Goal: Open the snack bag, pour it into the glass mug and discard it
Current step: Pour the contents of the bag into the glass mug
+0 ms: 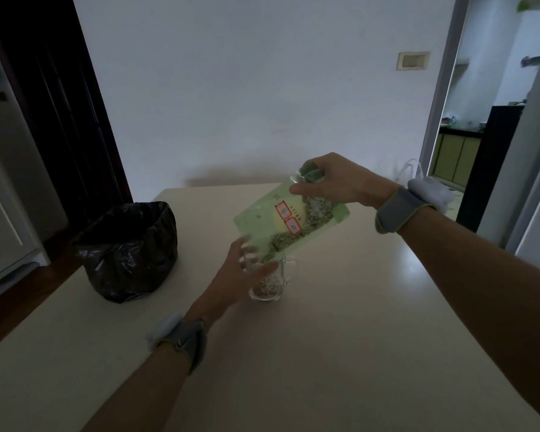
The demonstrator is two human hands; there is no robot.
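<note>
A green snack bag (281,219) hangs upside down and tilted, its mouth over the glass mug (273,282). My right hand (331,179) grips the bag's upper end. The mug stands on the cream table (325,353) with a small heap of snack in its bottom and its handle to the right. My left hand (234,275) wraps around the mug's left side, fingers curled on the glass just below the bag's mouth. Both wrists wear grey bands.
A bin lined with a black plastic bag (128,251) stands on the table's left part, close to the left edge. A white wall lies behind the table, a dark doorway at the left and an open doorway at the right.
</note>
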